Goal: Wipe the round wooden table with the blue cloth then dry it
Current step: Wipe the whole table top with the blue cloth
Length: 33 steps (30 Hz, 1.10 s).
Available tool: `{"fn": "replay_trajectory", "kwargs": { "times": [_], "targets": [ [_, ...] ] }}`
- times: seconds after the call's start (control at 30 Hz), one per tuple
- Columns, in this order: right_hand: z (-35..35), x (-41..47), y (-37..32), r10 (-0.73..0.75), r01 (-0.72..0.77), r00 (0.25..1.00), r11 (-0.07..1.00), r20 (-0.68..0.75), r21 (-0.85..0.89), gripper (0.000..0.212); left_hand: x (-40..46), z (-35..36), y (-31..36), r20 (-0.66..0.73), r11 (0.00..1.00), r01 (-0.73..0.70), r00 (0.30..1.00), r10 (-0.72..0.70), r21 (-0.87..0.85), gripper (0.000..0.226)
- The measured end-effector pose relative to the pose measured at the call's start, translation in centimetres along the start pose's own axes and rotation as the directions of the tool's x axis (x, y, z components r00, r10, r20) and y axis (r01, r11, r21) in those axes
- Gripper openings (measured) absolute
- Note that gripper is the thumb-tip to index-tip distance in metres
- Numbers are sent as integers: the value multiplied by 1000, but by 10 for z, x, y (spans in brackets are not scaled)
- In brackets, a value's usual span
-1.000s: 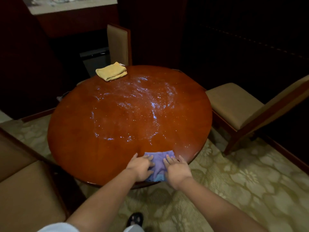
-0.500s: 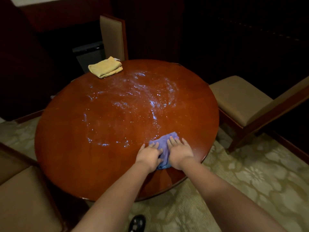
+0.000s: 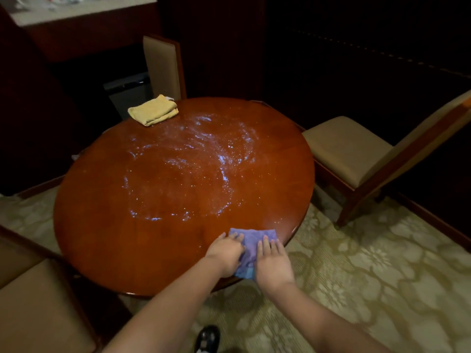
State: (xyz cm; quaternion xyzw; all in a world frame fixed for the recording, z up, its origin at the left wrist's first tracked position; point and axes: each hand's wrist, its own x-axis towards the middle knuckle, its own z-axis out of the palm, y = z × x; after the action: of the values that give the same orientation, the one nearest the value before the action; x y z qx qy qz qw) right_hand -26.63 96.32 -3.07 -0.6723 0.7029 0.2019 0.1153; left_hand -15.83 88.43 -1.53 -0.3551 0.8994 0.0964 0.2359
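My hands slid the blue cloth [image 3: 251, 242] back to the desk's [image 3: 107, 238] near rim; left grip [image 3: 225, 253] and right grip [image 3: 272, 263] press it flat-fingered

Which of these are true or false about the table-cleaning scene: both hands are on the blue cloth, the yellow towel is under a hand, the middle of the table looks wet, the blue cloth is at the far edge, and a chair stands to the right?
1. Both hands press on the blue cloth. True: the left hand and right hand lie on it.
2. The yellow towel is under a hand. False: it lies folded and untouched at the far edge.
3. The round wooden table glistens with droplets in the middle. True.
4. The blue cloth is at the far edge. False: it is at the near edge.
5. A chair stands to the right. True.
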Motion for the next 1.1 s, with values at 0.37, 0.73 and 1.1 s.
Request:
{"fn": "replay_trajectory", "kwargs": {
  "times": [0.37,0.73,1.1],
  "targets": [
    [-14,52,46,115,-116,993,991,-21,-71,64,58,-29,8,-54,999,-26,998,28,41,41],
    [6,14,45,71,-72,997,994,-19,-87,61,38,-23,19,-19,989,-98,995,101,112,42],
    [-4,37,72,30,-30,1000,999,-5,14,58,41,-29,29,-11,996,-29,999,30,80,47]
  ]
}}
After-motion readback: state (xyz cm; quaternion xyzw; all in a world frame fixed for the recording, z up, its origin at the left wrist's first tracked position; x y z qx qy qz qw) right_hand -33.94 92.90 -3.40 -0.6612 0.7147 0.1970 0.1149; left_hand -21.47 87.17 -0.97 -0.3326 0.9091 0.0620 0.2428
